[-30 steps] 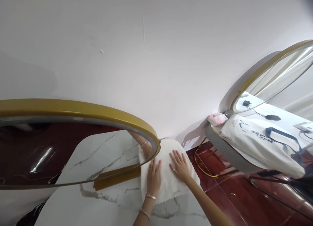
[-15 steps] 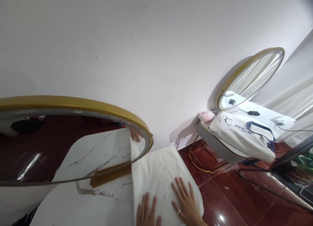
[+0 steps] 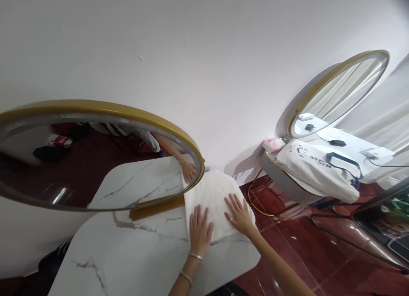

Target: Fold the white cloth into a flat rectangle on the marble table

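Note:
A white cloth lies spread over the right end of a white marble-patterned table. My left hand rests flat on the cloth near its left front part, fingers stretched out and pointing toward the wall. To its right, my right hand lies flat near the cloth's right edge, fingers spread, a ring on one finger. Both hands are open and grip nothing. The cloth's scalloped front edge shows between the hands, with bare marble in front of it.
A gold-framed oval mirror stands over the table's back left, on a gold base. To the right, a second table carries a white printed bag, a pink-and-white packet and another mirror. The floor is dark red tile.
My view has tilted downward, bringing my wrists and the table's front edge into sight. Both hands lie farther up in the picture, still flat on the cloth, whose front edge now shows.

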A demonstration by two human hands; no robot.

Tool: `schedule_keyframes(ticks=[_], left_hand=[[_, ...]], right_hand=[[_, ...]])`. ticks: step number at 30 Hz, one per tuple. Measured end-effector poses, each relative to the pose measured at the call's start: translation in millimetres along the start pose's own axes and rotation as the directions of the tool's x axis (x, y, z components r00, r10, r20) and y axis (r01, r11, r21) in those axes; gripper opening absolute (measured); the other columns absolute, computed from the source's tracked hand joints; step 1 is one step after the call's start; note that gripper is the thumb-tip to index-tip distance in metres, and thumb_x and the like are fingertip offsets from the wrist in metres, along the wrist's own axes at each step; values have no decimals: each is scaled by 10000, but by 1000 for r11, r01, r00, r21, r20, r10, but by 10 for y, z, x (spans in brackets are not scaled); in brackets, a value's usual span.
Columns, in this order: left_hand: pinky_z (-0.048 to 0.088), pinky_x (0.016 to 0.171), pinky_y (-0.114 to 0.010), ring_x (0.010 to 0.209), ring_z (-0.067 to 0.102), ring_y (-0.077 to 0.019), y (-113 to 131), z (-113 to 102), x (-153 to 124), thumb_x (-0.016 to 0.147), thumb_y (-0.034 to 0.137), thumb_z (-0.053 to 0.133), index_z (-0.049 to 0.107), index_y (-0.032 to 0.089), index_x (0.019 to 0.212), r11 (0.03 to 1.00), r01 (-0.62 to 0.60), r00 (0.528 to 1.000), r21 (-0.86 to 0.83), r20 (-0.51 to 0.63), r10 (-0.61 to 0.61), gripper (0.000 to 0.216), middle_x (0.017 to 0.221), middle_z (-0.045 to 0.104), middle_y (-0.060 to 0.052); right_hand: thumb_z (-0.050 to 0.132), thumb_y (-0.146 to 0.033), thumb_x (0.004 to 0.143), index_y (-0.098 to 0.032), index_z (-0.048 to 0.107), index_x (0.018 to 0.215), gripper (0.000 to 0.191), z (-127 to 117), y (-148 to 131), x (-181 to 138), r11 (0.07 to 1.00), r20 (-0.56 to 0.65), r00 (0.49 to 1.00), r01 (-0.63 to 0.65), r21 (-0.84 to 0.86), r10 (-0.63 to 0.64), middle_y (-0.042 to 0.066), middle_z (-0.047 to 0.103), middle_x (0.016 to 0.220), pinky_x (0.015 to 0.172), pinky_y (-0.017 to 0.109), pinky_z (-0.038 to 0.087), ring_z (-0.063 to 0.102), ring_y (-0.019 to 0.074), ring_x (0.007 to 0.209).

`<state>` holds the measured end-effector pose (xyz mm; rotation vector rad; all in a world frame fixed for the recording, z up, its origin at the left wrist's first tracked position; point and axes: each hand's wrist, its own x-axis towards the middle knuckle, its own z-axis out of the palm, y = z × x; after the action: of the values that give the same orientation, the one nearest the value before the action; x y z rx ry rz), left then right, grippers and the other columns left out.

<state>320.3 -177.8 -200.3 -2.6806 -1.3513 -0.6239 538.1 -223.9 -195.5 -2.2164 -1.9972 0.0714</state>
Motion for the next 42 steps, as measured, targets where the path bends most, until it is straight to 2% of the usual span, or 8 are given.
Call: schedule_keyframes(ticks=[5, 9, 12, 17, 21, 28, 37, 42], left_hand=[[305, 1110, -436, 1415, 280, -239, 258, -263, -776, 906, 275, 460, 274, 286, 1478, 1000, 12, 998, -3, 66, -11, 602, 1551, 279, -43], [363, 1071, -463, 1421, 260, -282, 286, -396, -1171, 875, 258, 489, 291, 304, 1473, 999, 33, 997, -9, 72, -32, 631, 1571, 213, -45], [340, 1081, -535, 1440, 172, -339, 176, -425, -966, 890, 235, 479, 265, 297, 1483, 991, 129, 990, -47, 69, -126, 633, 1595, 84, -65], [279, 1114, -569, 1454, 74, -337, -180, -168, -33, 936, 261, 422, 179, 235, 1505, 983, 148, 989, -110, -6, -150, 620, 1595, -40, -103], [264, 1123, -562, 1451, 107, -336, -401, 62, 337, 927, 339, 462, 290, 194, 1473, 972, 211, 977, -108, -13, -214, 590, 1593, 32, -127], [237, 1142, -516, 1451, 154, -294, -690, -130, 4, 945, 362, 426, 389, 247, 1430, 966, 243, 970, -87, 12, -243, 500, 1595, 92, -81], [235, 1124, -578, 1452, 112, -327, -1659, -462, -544, 955, 356, 382, 348, 230, 1452, 949, 311, 950, 52, 12, -312, 514, 1591, 88, -104], [285, 1144, -467, 1450, 167, -204, -1347, -428, -270, 931, 86, 210, 249, 187, 1486, 995, 84, 996, -44, 38, -83, 565, 1528, 318, -112]], right_hand=[[337, -479, 953, -291, 121, 1508, 624, 69, -146, -828, 997, -163, 985, 47, -59, -56, 37, 227, 1556, 1126, 578, 124, 171, 277, 1439], [373, -485, 934, -284, 123, 1512, 661, 86, -325, -1144, 995, -198, 978, 53, -86, -69, 43, 244, 1550, 1124, 572, 114, 193, 287, 1433], [370, -496, 935, -283, 114, 1513, 667, 68, -398, -1088, 994, -198, 977, 66, -83, -82, 43, 257, 1546, 1119, 564, 130, 212, 286, 1427], [346, -478, 950, -285, 89, 1514, 648, 40, -391, -941, 995, -172, 981, 77, -67, -88, 41, 253, 1547, 1115, 559, 152, 217, 276, 1427], [340, -464, 955, -294, 73, 1513, 641, 26, -414, -962, 997, -152, 987, 53, -48, -60, 45, 245, 1551, 1109, 577, 153, 204, 274, 1431], [406, -518, 922, -381, 131, 1492, 648, -10, -727, -951, 994, -65, 992, 112, 11, -111, 84, 166, 1571, 1055, 675, 141, 180, 366, 1424], [430, -566, 900, -390, 69, 1495, 718, 131, -1466, -829, 934, 48, 948, 301, 192, -315, 87, 158, 1570, 1028, 640, 234, 224, 380, 1407], [428, -526, 919, -379, 91, 1497, 686, 144, -1494, -822, 928, 7, 941, 331, 173, -337, 68, 222, 1555, 1076, 582, 209, 279, 330, 1396]])
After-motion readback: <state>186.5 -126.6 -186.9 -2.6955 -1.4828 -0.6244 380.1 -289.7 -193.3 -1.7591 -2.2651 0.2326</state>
